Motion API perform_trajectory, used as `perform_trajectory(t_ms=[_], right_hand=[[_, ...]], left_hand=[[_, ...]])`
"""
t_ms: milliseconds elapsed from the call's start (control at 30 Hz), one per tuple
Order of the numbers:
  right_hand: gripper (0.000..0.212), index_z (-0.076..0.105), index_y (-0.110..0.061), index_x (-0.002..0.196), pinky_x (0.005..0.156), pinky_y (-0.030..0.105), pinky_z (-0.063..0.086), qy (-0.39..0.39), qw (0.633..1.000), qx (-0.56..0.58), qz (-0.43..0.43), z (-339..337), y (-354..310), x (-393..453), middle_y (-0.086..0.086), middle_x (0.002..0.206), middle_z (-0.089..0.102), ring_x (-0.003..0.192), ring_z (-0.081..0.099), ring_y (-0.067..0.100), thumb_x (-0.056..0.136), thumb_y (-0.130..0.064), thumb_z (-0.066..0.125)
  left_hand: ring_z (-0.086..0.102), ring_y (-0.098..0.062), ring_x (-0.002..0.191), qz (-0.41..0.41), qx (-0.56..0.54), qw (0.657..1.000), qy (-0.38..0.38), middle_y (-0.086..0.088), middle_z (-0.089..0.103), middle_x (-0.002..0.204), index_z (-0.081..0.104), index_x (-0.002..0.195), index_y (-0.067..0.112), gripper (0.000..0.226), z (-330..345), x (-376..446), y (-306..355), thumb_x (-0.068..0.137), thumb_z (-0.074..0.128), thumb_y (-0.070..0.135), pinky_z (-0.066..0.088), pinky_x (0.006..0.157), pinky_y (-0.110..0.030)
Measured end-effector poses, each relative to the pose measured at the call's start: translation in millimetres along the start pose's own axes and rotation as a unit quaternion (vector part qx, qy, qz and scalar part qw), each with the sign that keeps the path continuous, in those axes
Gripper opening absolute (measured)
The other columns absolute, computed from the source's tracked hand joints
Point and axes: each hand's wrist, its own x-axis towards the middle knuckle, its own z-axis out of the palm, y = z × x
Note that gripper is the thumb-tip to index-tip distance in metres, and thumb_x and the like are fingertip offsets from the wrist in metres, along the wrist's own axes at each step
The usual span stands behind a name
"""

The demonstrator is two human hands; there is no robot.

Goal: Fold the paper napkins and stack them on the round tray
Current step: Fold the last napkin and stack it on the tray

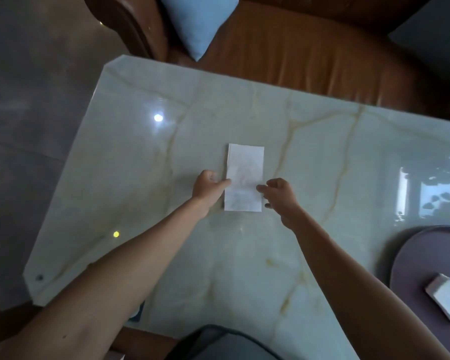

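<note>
A white paper napkin (244, 175), folded into a tall narrow rectangle, lies flat in the middle of the marble table. My left hand (207, 189) touches its left edge with the fingertips. My right hand (278, 197) touches its right edge, fingers loosely curled. Neither hand lifts the napkin. At the right edge sits the round dark tray (421, 258), partly cut off by the frame, with a stack of folded napkins (446, 296) on it.
The pale marble table (166, 229) has an angled left corner and a near edge by my body. A brown leather sofa (309, 53) with a light blue cushion (198, 22) stands beyond the far edge. Grey floor lies to the left.
</note>
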Motion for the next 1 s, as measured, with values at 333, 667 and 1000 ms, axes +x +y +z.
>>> perform_trajectory(t_ms=[333, 667, 1000], right_hand=[[0.010, 0.061, -0.009, 0.085, 0.055, 0.028, 0.034, -0.009, 0.999, 0.028, 0.040, 17, 0, -6, 0.009, 0.074, 0.052, 0.062, 0.047, 0.021, 0.090, -0.011, 0.069], [0.025, 0.058, 0.013, 0.089, 0.067, 0.033, 0.047, -0.023, 0.997, -0.003, -0.071, -16, -4, -51, 0.011, 0.082, 0.059, 0.074, 0.057, 0.020, 0.092, -0.011, 0.066], [0.024, 0.059, 0.012, 0.087, 0.076, 0.040, 0.051, -0.025, 0.991, 0.025, -0.133, -67, 3, -106, 0.011, 0.084, 0.062, 0.079, 0.060, 0.021, 0.094, -0.010, 0.067]], left_hand=[[0.046, -0.019, 0.063, -0.032, -0.080, 0.990, -0.112, -0.002, 0.055, 0.066, 0.067, 0.081, 0.011, 0.018, 6, 3, -6, 0.088, 0.075, 0.025, 0.039, 0.067, -0.029], [0.065, -0.018, 0.062, -0.056, -0.252, 0.946, -0.194, -0.004, 0.068, 0.077, 0.065, 0.084, 0.014, 0.008, -2, -30, 9, 0.091, 0.067, 0.012, 0.051, 0.059, -0.026], [0.071, -0.028, 0.091, 0.033, -0.214, 0.941, -0.260, -0.015, 0.075, 0.101, 0.073, 0.110, 0.000, 0.036, 11, -91, 27, 0.086, 0.075, 0.027, 0.055, 0.085, -0.039]])
